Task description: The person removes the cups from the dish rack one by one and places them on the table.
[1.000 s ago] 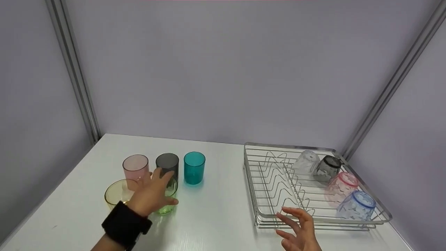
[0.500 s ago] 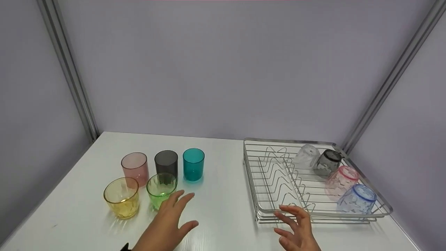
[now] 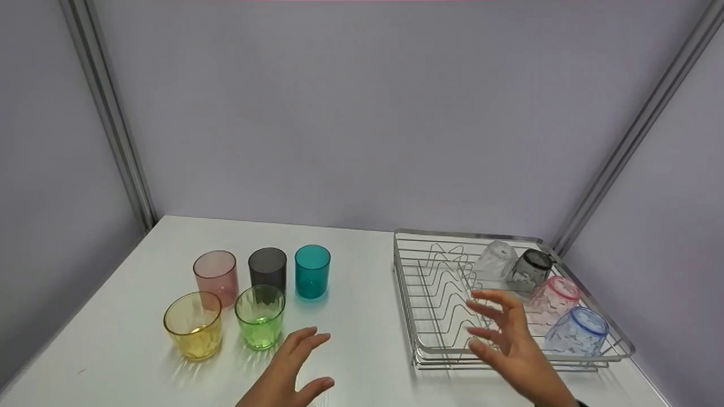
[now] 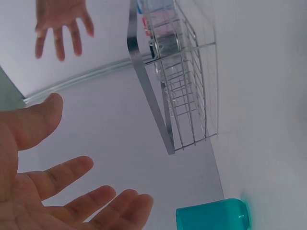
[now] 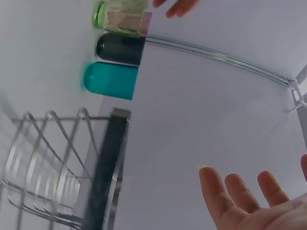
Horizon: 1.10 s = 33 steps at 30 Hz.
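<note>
My left hand [image 3: 291,370], fingers spread and holding nothing, hovers just right of and in front of a green glass [image 3: 260,322]. Beside that stands a yellow glass [image 3: 195,333]. Behind them are a pink cup [image 3: 220,280], a dark grey cup [image 3: 268,268] and a teal cup [image 3: 312,271], all upright. My right hand [image 3: 515,350] is raised above the front of the wire dish rack [image 3: 418,316], fingers apart, with nothing in it. Along the rack's right side lean a clear glass [image 3: 496,260], a grey glass [image 3: 530,271], a pink-rimmed glass [image 3: 554,299] and a blue-rimmed glass [image 3: 580,333], bottoms up.
The rack stands on the right of a white table [image 3: 356,316], with wire dividers [image 3: 452,294] along its left half. Grey panels [image 3: 362,113] enclose the table at the back and both sides.
My left hand has drawn back from the green glass toward the front and right. My right hand has risen over the rack's front edge. The glasses have stayed in place.
</note>
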Motion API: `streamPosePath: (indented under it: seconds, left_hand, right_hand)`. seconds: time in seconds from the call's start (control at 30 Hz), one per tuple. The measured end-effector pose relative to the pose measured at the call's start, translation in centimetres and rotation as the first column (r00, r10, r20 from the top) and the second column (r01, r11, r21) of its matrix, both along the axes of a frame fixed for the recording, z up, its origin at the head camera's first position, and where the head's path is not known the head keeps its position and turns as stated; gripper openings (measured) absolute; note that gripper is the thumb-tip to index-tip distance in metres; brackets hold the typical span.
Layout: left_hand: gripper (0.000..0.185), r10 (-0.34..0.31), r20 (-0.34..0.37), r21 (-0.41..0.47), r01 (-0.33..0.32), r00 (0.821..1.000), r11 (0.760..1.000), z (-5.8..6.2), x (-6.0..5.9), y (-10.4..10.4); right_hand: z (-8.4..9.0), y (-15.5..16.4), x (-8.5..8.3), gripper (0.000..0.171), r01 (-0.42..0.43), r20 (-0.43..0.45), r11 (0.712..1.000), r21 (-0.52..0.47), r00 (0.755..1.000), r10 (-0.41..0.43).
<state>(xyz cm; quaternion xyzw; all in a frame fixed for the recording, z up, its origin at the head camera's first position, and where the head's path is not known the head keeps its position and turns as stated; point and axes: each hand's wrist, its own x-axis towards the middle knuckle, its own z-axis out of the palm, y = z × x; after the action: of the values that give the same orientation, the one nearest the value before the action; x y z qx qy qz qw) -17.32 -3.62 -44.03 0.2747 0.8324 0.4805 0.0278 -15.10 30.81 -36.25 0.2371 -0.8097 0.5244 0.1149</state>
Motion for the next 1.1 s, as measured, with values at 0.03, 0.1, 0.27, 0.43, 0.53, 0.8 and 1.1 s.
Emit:
streamPosePath:
  seconds: [0.03, 0.1, 0.27, 0.43, 0.53, 0.8, 1.1]
  left_hand:
    - [0.062, -0.003, 0.016, 0.002, 0.003, 1.0, 1.0, -0.1, 0.0, 0.0]
    - [0.062, -0.009, 0.045, 0.005, 0.009, 0.999, 1.0, -0.2, 0.0, 0.2]
    - [0.064, -0.034, 0.098, 0.01, 0.033, 0.995, 0.999, -0.4, -0.1, 0.5]
    - [0.063, -0.063, 0.051, -0.006, 0.063, 0.997, 0.998, -0.7, -0.4, 0.7]
    - [0.063, -0.073, 0.031, -0.014, 0.073, 0.997, 0.997, -1.0, -0.5, 0.8]
    - [0.064, -0.069, -0.004, -0.016, 0.069, 0.998, 0.997, -1.8, -0.9, 0.5]
    - [0.068, -0.034, 0.072, -0.003, 0.034, 0.997, 0.999, -1.6, -0.7, -0.8]
  right_hand:
    - [0.9, 0.3, -0.6, 0.066, 0.047, 0.002, 0.998, 0.033, 0.999, -0.047]
    - [2.3, 1.3, -2.2, 0.066, 0.106, -0.004, 0.991, 0.087, 0.994, -0.106]
    - [5.0, 4.7, -6.8, 0.067, 0.215, 0.047, 0.954, 0.208, 0.972, -0.229]
    - [5.4, 8.4, -11.3, 0.077, 0.301, 0.05, 0.883, 0.359, 0.939, -0.341]
    - [4.6, 10.2, -13.8, 0.082, 0.346, 0.051, 0.831, 0.436, 0.912, -0.407]
    - [1.3, 12.8, -19.2, 0.085, 0.436, 0.077, 0.731, 0.526, 0.831, -0.551]
    - [-3.6, 14.8, -22.8, 0.077, 0.479, 0.088, 0.695, 0.536, 0.787, -0.61]
